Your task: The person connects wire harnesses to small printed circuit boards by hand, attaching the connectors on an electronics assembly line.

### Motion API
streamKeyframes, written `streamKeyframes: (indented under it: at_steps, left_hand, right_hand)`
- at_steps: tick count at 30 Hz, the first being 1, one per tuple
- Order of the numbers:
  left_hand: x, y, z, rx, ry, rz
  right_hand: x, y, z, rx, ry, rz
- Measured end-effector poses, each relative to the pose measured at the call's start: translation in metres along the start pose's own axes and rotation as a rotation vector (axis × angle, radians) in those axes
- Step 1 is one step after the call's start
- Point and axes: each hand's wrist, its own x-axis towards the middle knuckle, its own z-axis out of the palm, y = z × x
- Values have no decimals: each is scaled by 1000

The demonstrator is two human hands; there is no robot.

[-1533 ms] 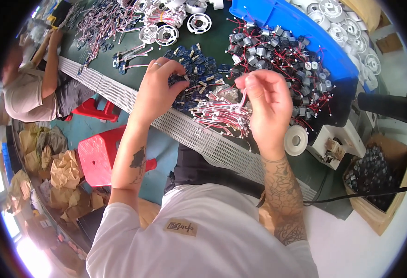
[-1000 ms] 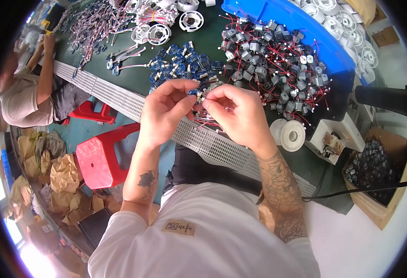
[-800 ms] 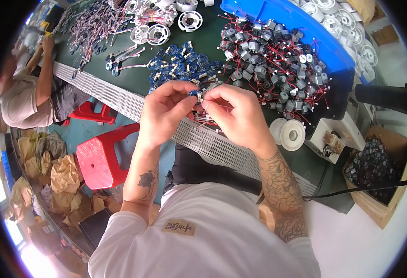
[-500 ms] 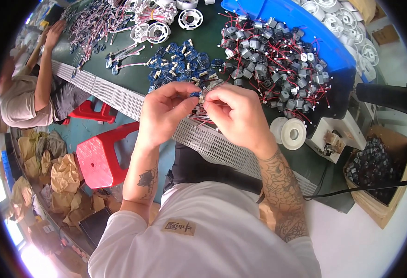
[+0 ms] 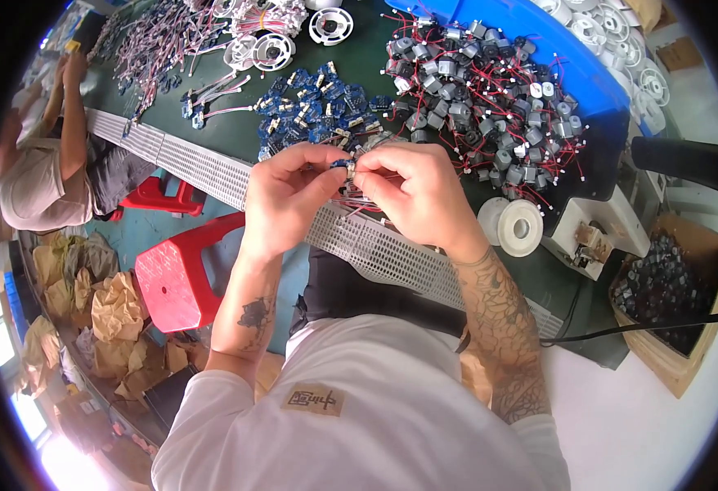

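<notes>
A small blue circuit board [image 5: 341, 164] is held up just above the near side of a dark green table [image 5: 359, 69], pinched between the thumb and fingers of the left hand [image 5: 281, 196]. The right hand [image 5: 424, 192] meets it there, its grip pressed nearly closed on a small pale part [image 5: 352, 167] at the board's edge. A second and a half ago the hands were apart, the left over a heap of blue boards [image 5: 314, 106] and the right lifting a wire; now their fingertips almost touch. That heap lies just beyond them. To its right spreads a large pile of grey motors [image 5: 482, 106] with red leads, backed by a blue bin [image 5: 596, 82]. A white spool [image 5: 522, 228] sits just beside the right wrist. Off to the left, a co-worker [image 5: 48, 180] sits near tangled wires [image 5: 163, 49], beyond a red stool [image 5: 175, 282]. The hands partly cover a bundle of red and white wires [image 5: 363, 202]. I cannot tell whether the pale part is a plug or the board's own socket; fingers hide most of it.
</notes>
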Motion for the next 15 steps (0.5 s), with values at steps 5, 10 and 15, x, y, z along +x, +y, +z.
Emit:
streamKeyframes:
  at_steps: [5, 10, 15]
  left_hand:
    - [0, 0, 0, -39, -23, 14]
    - [2, 3, -17, 2, 14, 24]
    - [51, -2, -128, 212, 560, 197]
  right_hand:
    - [-3, 3, 1, 19, -25, 50]
    - [7, -12, -9, -60, -54, 25]
    - [-4, -13, -20, -460, -91, -67]
